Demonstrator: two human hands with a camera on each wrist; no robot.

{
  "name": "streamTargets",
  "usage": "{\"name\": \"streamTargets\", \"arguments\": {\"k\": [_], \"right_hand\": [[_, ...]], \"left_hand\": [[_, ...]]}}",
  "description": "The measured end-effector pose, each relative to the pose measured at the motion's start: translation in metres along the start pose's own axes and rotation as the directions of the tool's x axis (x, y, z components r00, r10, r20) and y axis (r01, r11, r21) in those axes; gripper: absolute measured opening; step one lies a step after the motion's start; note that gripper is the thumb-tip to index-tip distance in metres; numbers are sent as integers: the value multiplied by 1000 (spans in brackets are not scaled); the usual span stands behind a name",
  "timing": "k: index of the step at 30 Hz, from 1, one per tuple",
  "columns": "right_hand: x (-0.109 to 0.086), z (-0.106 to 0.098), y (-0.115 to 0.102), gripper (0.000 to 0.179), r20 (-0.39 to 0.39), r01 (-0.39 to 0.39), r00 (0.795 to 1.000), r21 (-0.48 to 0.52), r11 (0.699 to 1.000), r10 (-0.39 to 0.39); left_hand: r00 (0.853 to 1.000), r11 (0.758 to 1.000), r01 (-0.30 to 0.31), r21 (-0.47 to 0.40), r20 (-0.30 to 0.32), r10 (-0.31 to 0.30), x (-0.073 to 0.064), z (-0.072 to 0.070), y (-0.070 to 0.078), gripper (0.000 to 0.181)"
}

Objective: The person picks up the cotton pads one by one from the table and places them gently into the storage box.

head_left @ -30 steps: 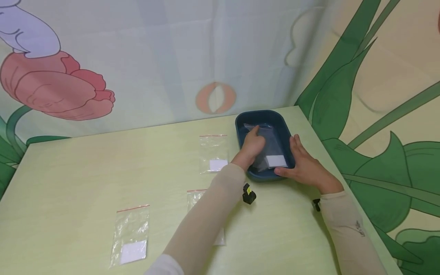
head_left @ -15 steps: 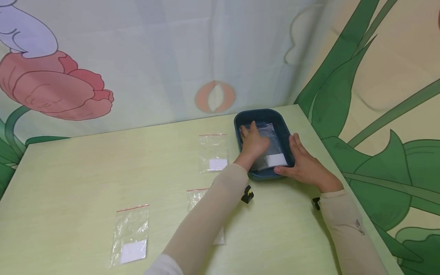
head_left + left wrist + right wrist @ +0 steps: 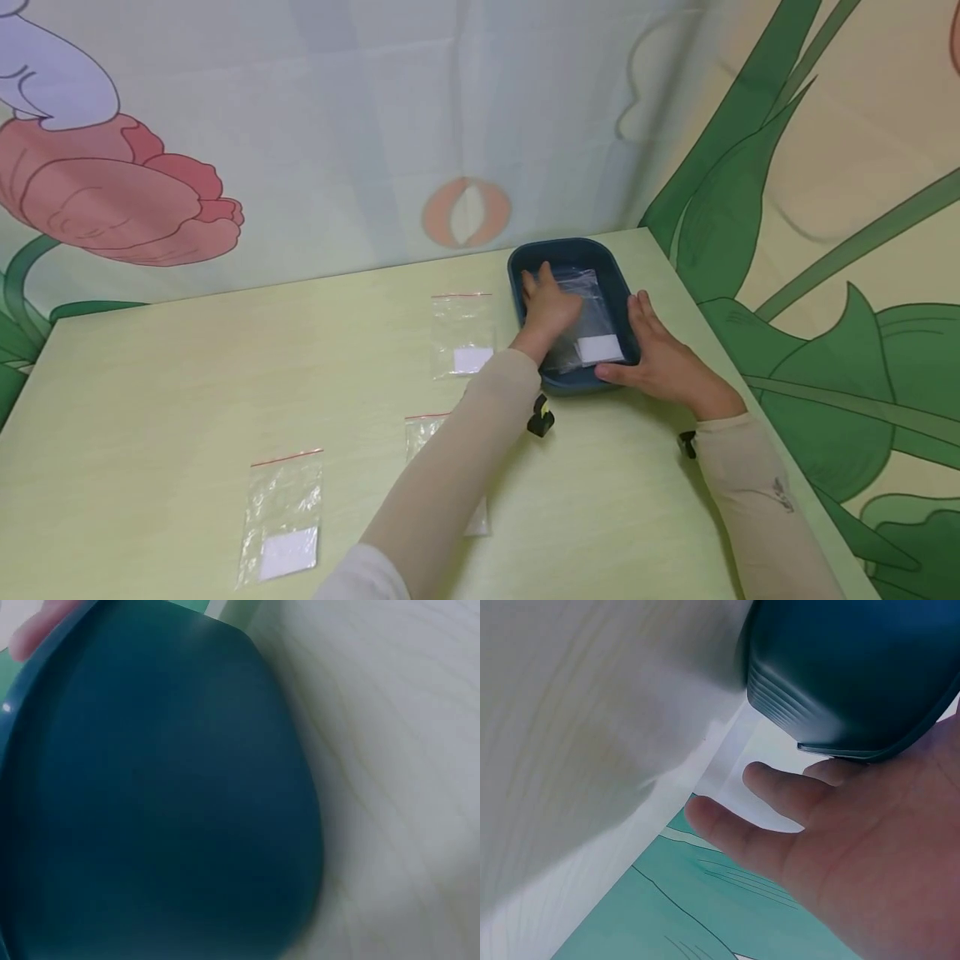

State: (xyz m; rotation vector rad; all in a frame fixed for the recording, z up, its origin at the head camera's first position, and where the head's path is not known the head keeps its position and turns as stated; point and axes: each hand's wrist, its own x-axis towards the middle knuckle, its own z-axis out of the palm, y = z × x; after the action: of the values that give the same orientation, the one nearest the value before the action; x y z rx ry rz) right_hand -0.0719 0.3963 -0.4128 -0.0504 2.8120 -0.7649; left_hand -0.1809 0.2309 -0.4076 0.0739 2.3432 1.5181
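Observation:
A dark blue rectangular tray sits near the table's back right corner. Inside it lie clear zip bags with a white card at the near end. My left hand reaches over the tray's left side, fingers spread and pointing down at the bags; its fingertips are partly hidden. With its fingers fairly straight, my right hand rests against the tray's right side, the thumb at the near right corner. The right wrist view has the tray's outer wall above the right hand's extended fingers.
Three more clear zip bags with red seals lie on the table: one left of the tray, one at front left, one partly under the left forearm. A printed curtain hangs behind. Black wrist cameras sit below both wrists.
My left hand's fingers have gone from a pointing shape to spread out, toward the tray's left side. The bags inside show more openly. My right hand has stayed against the tray.

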Motion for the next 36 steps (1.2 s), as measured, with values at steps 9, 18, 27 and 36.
{"name": "streamTargets", "arguments": {"k": [9, 18, 27, 36], "right_hand": [[0, 1, 0, 121, 6, 1, 1000, 4, 1000, -1], [0, 0, -1, 120, 9, 10, 1000, 11, 1000, -10], [2, -3, -1, 122, 13, 11, 1000, 19, 1000, -12], [10, -1, 4, 123, 46, 8, 999, 34, 999, -9]], "left_hand": [[999, 999, -20, -39, -26, 19, -3, -2, -1, 81], [997, 998, -70, -5, 32, 70, -14, -10, 1, 80], [743, 841, -515, 166, 575, 342, -60, -85, 7, 53], [786, 834, -448, 320, 585, 198, -140, -184, -60, 49]]}}
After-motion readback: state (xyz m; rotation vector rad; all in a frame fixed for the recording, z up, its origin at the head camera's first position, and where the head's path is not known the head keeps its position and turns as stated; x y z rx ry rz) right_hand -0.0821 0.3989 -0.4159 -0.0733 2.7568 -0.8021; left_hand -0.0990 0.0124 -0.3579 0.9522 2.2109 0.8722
